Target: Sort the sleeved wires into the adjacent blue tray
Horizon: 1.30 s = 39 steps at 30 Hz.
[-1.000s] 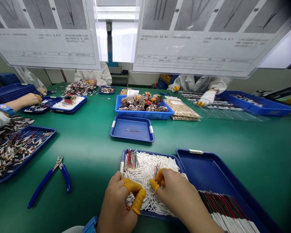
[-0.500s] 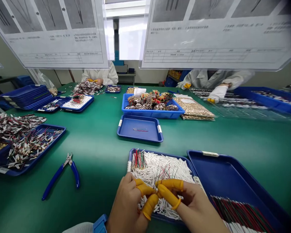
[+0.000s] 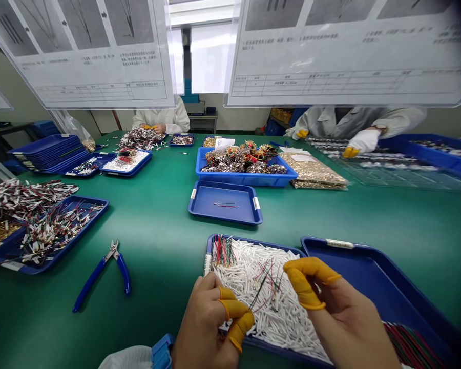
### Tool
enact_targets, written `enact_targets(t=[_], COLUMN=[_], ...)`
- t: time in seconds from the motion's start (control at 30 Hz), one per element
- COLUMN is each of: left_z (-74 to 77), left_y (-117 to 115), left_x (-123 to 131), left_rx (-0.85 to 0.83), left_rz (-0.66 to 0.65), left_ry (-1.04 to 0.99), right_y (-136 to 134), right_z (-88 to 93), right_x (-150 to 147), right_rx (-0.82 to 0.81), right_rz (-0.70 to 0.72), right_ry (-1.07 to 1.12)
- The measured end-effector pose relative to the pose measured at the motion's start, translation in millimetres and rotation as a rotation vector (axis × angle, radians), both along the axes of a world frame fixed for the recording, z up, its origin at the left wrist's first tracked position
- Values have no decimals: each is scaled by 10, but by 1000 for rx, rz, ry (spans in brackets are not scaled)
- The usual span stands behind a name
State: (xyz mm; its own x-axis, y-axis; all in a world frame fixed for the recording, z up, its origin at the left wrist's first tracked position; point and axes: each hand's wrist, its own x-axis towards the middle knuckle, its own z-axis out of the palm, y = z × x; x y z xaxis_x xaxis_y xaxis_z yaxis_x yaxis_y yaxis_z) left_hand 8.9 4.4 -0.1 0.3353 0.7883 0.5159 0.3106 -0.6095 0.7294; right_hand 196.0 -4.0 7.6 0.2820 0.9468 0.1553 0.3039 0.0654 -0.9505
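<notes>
My left hand (image 3: 213, 320), in yellow finger cots, pinches the lower end of thin dark and red wires (image 3: 258, 293) over a blue tray (image 3: 206, 264) of white sleeves (image 3: 249, 261). Above the tray's right part, my right hand (image 3: 330, 297) is closed, its cot-covered thumb and forefinger pressed together. Whatever lies between those fingertips is too small to make out. A bunch of red and green wires (image 3: 223, 251) rests in the tray's far left corner. Several loose wires (image 3: 271, 274) lie on the sleeves between my hands.
Blue-handled cutters (image 3: 103, 274) lie open at left, near a tray (image 3: 67, 243) heaped with wire pieces. At right is a deeper blue tray (image 3: 353, 261) with dark and red wires. Ahead stands a tray (image 3: 225, 189) holding a few wires. Two people work across the table.
My right hand has moved away from my left, up and to the right. My left hand stays near its place, with wires now showing above its fingertips.
</notes>
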Motion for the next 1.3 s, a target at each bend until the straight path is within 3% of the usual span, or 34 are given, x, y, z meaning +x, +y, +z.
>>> enact_targets(t=[0.17, 0.5, 0.63, 0.77, 0.93, 1.13, 1.2, 1.3], left_z=[11, 33, 24, 43, 69, 59, 50, 39], left_y=[-7, -7, -3, -11, -23, -18, -14, -8], left_x=[2, 13, 9, 14, 12, -16, -20, -17], left_rx=[-6, -71, -140, -107, -71, -87, -135, -180], left_rz=[-16, -48, -23, -47, -39, -37, -35, -18], left_ry=[-32, -24, -9, -14, 33, 66, 90, 127], right_y=[0, 2, 1, 11, 68, 34, 34, 72], right_z=[58, 125, 151, 81, 98, 147, 101, 33], right_x=[-6, -43, -57, -18, 169, 47, -16, -6], right_rx=[-42, -62, -89, -65, 7, -10, 3, 35], right_rz=[260, 266, 170, 134, -109, 313, 345, 246], right_ry=[-122, -153, -101, -84, -87, -309, -316, -354])
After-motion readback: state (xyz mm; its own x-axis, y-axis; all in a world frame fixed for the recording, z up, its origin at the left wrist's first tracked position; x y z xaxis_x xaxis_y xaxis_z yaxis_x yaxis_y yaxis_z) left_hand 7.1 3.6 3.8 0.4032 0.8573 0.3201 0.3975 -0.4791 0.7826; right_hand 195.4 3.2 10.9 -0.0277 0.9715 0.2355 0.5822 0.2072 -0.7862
